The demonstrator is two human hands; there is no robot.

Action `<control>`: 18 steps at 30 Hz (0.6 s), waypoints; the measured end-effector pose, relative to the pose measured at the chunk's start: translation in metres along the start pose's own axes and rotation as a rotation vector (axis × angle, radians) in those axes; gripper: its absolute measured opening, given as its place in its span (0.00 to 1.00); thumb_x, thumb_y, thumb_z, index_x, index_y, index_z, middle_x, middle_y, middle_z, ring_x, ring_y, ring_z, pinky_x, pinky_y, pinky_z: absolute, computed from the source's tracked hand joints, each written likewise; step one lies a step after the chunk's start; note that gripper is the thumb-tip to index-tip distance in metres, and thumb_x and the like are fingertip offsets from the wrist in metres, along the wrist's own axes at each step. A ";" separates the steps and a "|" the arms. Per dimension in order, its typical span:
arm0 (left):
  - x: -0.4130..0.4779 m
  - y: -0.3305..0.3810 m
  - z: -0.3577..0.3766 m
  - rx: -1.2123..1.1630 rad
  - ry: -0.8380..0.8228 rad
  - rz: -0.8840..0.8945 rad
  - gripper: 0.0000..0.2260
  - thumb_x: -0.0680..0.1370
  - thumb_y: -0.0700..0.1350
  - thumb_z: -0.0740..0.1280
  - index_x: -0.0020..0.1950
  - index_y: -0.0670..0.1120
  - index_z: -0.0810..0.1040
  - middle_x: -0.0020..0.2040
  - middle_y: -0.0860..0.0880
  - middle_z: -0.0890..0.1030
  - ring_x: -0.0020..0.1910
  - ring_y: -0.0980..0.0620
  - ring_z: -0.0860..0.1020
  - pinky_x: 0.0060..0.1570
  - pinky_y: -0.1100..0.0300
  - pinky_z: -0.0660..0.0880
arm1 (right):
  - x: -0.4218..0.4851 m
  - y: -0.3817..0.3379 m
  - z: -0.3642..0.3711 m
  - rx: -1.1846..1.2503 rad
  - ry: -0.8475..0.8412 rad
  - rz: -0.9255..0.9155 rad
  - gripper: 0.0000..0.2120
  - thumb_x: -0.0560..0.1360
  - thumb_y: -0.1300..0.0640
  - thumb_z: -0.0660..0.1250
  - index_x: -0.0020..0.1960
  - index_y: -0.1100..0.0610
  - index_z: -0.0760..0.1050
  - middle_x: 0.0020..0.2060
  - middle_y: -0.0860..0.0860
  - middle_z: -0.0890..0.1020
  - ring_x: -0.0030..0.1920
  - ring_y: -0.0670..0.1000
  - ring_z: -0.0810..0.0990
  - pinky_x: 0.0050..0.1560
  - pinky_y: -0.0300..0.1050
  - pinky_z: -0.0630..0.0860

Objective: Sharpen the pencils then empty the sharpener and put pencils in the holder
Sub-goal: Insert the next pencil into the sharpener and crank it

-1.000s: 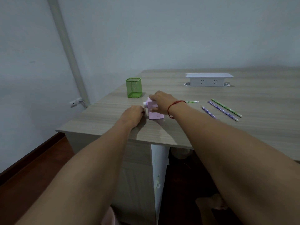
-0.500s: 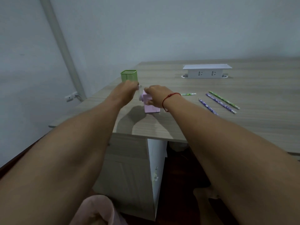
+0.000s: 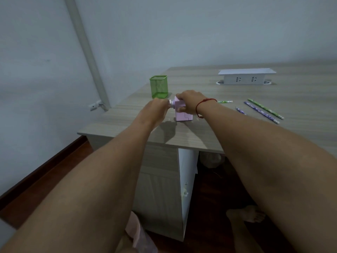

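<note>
"Pink plastic box sharpener (image 3: 184, 116), where does it stand?"

"On the wooden table (image 3: 300, 99), near its left front corner, just near of the green square mesh holder (image 3: 159, 86). The right hand (image 3: 189, 102) lies over its top, fingers curled down round the body."

"And the left hand (image 3: 156, 108)?"

"Its fingers are bunched at the white crank knob (image 3: 170, 103), pinching it as far as I can see. A second ago that hand was low at the table, then up by the holder, and now it is level with the knob. I take that as one turn of the crank, so sharpening is in progress."

"Count?"

"Four pencils. One green-patterned pencil (image 3: 225, 101) pokes out to the right behind the right wrist, likely in the sharpener. Three lie farther right: two purple pencils (image 3: 260, 112) and one green pencil (image 3: 265, 109). One holder with no pencils showing in it, one sharpener, one white socket box (image 3: 246, 78) at the far side."
</note>
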State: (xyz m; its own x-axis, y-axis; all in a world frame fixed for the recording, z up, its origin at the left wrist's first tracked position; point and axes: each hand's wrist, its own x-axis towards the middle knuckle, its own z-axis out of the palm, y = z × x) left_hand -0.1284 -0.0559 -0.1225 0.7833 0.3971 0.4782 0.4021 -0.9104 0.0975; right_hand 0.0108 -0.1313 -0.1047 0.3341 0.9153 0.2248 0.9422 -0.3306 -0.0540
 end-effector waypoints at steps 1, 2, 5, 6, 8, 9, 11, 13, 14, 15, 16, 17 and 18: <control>0.000 0.000 -0.001 0.002 -0.017 0.005 0.10 0.80 0.40 0.58 0.48 0.37 0.77 0.44 0.36 0.81 0.42 0.37 0.79 0.40 0.48 0.73 | 0.001 0.000 -0.001 0.005 -0.004 0.000 0.15 0.75 0.52 0.68 0.58 0.58 0.74 0.55 0.56 0.79 0.49 0.55 0.75 0.50 0.47 0.72; 0.000 0.000 -0.001 0.003 -0.048 0.006 0.10 0.80 0.41 0.59 0.47 0.37 0.77 0.43 0.37 0.80 0.41 0.38 0.78 0.41 0.48 0.73 | 0.001 0.001 -0.002 0.006 -0.003 0.000 0.15 0.75 0.51 0.68 0.58 0.57 0.74 0.55 0.56 0.79 0.47 0.54 0.74 0.49 0.47 0.72; -0.008 0.002 0.014 0.030 -0.146 0.011 0.11 0.81 0.41 0.58 0.45 0.37 0.77 0.44 0.39 0.80 0.42 0.39 0.79 0.43 0.49 0.75 | 0.002 0.004 -0.001 0.006 -0.004 -0.004 0.15 0.75 0.51 0.68 0.58 0.57 0.74 0.56 0.56 0.79 0.51 0.56 0.77 0.49 0.47 0.72; -0.011 0.001 0.019 0.046 -0.165 0.000 0.11 0.81 0.41 0.58 0.46 0.38 0.78 0.45 0.39 0.80 0.44 0.40 0.79 0.44 0.51 0.74 | 0.002 0.004 0.000 0.010 -0.004 -0.009 0.16 0.75 0.51 0.68 0.58 0.58 0.73 0.56 0.57 0.78 0.54 0.57 0.77 0.50 0.48 0.72; -0.009 -0.006 0.028 0.086 -0.202 -0.012 0.10 0.80 0.41 0.59 0.49 0.39 0.79 0.48 0.40 0.81 0.46 0.42 0.79 0.45 0.54 0.72 | 0.002 0.004 0.004 0.009 0.016 -0.022 0.16 0.75 0.52 0.68 0.60 0.58 0.73 0.58 0.57 0.78 0.57 0.58 0.77 0.53 0.50 0.73; -0.004 -0.009 0.030 0.108 -0.230 -0.009 0.10 0.80 0.42 0.59 0.50 0.39 0.79 0.49 0.40 0.81 0.47 0.42 0.79 0.46 0.53 0.72 | 0.002 0.003 0.005 0.005 0.030 -0.026 0.17 0.75 0.53 0.68 0.61 0.59 0.73 0.58 0.58 0.77 0.58 0.58 0.77 0.55 0.50 0.73; 0.008 -0.015 0.030 0.147 -0.259 0.005 0.10 0.80 0.43 0.59 0.53 0.42 0.79 0.50 0.42 0.81 0.48 0.44 0.79 0.46 0.54 0.74 | 0.002 0.003 0.009 -0.001 0.051 -0.034 0.17 0.76 0.54 0.68 0.62 0.59 0.72 0.60 0.58 0.77 0.59 0.59 0.76 0.57 0.51 0.73; 0.015 -0.018 0.031 0.207 -0.227 -0.012 0.09 0.80 0.45 0.60 0.54 0.44 0.78 0.50 0.45 0.82 0.47 0.45 0.80 0.45 0.54 0.75 | 0.002 0.001 0.012 -0.004 0.055 -0.051 0.18 0.76 0.55 0.68 0.64 0.60 0.71 0.60 0.58 0.76 0.60 0.59 0.76 0.57 0.50 0.72; 0.018 -0.020 0.032 0.224 -0.211 -0.033 0.09 0.80 0.45 0.60 0.55 0.45 0.78 0.51 0.44 0.82 0.47 0.45 0.80 0.45 0.54 0.75 | 0.003 0.000 0.014 0.001 0.053 -0.057 0.18 0.76 0.55 0.68 0.64 0.60 0.70 0.60 0.58 0.76 0.60 0.58 0.76 0.57 0.49 0.72; 0.019 -0.021 0.034 0.251 -0.203 -0.042 0.09 0.80 0.44 0.60 0.56 0.44 0.77 0.51 0.44 0.81 0.49 0.44 0.80 0.46 0.53 0.75 | 0.005 -0.001 0.015 0.007 0.054 -0.065 0.18 0.76 0.55 0.68 0.64 0.59 0.70 0.60 0.58 0.76 0.60 0.58 0.76 0.57 0.49 0.72; 0.022 -0.021 0.036 0.272 -0.200 -0.037 0.10 0.80 0.43 0.60 0.58 0.44 0.76 0.52 0.43 0.81 0.50 0.43 0.80 0.48 0.52 0.75 | 0.007 0.000 0.015 0.015 0.048 -0.068 0.18 0.76 0.55 0.68 0.64 0.59 0.70 0.60 0.58 0.76 0.60 0.58 0.76 0.58 0.50 0.73; 0.024 -0.022 0.040 0.290 -0.200 -0.033 0.10 0.80 0.43 0.60 0.58 0.44 0.76 0.53 0.42 0.81 0.51 0.43 0.79 0.48 0.52 0.74 | 0.007 0.002 0.014 0.018 0.033 -0.068 0.19 0.76 0.54 0.67 0.64 0.59 0.70 0.61 0.58 0.76 0.60 0.58 0.76 0.59 0.50 0.74; 0.025 -0.021 0.042 0.292 -0.202 -0.038 0.10 0.80 0.43 0.60 0.58 0.43 0.76 0.53 0.41 0.80 0.52 0.42 0.79 0.49 0.51 0.74 | 0.007 0.005 0.013 0.023 0.015 -0.063 0.20 0.76 0.54 0.67 0.66 0.59 0.69 0.62 0.58 0.74 0.60 0.58 0.76 0.59 0.51 0.74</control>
State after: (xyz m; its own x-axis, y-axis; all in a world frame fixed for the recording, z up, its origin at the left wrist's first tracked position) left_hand -0.0970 -0.0222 -0.1490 0.8313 0.4718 0.2940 0.5286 -0.8345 -0.1556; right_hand 0.0179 -0.1232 -0.1160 0.2741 0.9304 0.2432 0.9617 -0.2672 -0.0617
